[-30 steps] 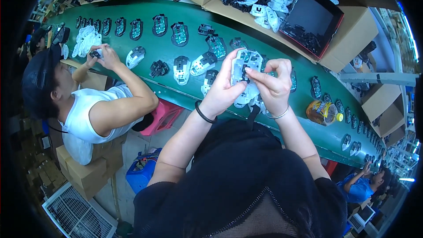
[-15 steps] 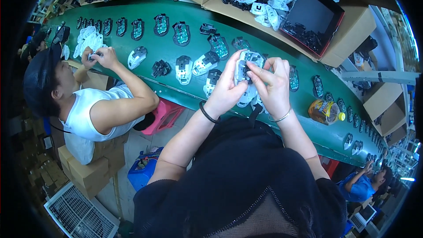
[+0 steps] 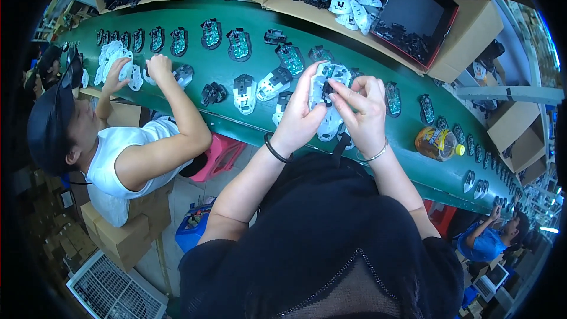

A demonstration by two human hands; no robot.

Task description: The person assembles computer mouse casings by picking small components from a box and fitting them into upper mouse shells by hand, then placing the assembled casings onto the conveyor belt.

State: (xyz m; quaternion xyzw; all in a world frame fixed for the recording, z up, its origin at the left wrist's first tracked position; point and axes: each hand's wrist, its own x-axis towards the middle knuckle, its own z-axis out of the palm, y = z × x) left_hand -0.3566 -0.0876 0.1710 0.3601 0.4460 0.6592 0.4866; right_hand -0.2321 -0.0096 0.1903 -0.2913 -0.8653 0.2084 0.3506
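Head view: white shell (image 3: 321, 82) lies within left grip (image 3: 299, 119).

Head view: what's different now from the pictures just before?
The co-worker's far hand and near hand, earlier together around a small piece, have parted: the far one is at the white shells, the near one farther right. The held shell has turned to show more of its inside than half a second ago. Unchanged: the left hand holds it, the right hand touches it, and the bottle lies on the table.
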